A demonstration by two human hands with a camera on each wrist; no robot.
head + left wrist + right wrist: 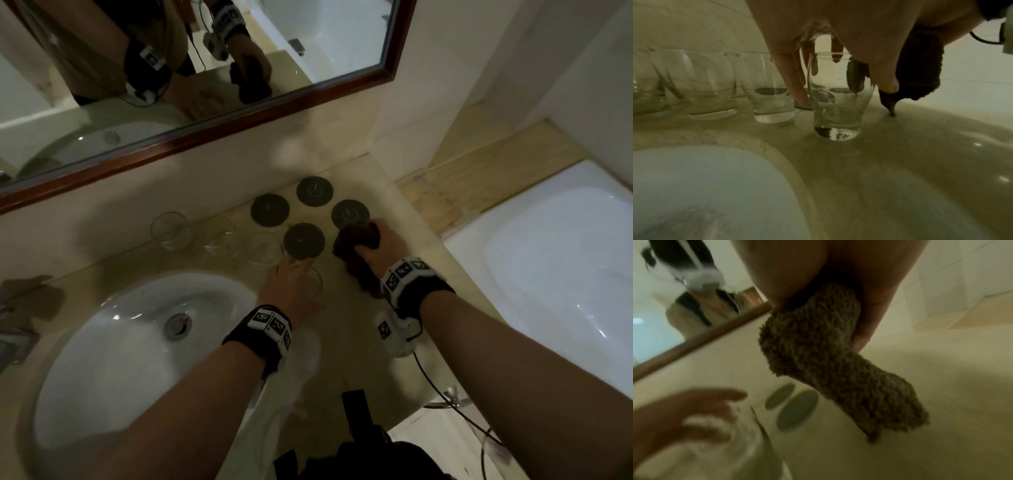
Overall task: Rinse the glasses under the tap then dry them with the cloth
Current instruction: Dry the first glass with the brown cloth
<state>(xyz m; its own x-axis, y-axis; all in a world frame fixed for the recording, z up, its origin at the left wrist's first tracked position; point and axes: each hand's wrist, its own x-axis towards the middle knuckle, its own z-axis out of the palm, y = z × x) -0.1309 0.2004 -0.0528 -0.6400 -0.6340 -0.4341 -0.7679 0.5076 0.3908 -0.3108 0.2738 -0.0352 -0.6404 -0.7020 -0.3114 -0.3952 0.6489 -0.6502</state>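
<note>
Grip of the left hand [838,32]: fingers spread and straight round the rim of an upright glass [837,100] on the tabletop [900,162], whether touching it cannot be told; the right hand [383,245] holds the bunched brown cloth [818,353]. Three more glasses [212,236] stand behind. All appear empty. Four dark coasters [304,241] are bare, so no glass seems finished; the sink [113,342] lies just beside.

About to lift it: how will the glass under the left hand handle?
The glass looks thick-based and upright, so probably steady, fairly heavy. Its smooth clear walls may be slippery. The left hand has fingers around its rim; likely fragile on the stone counter.
</note>
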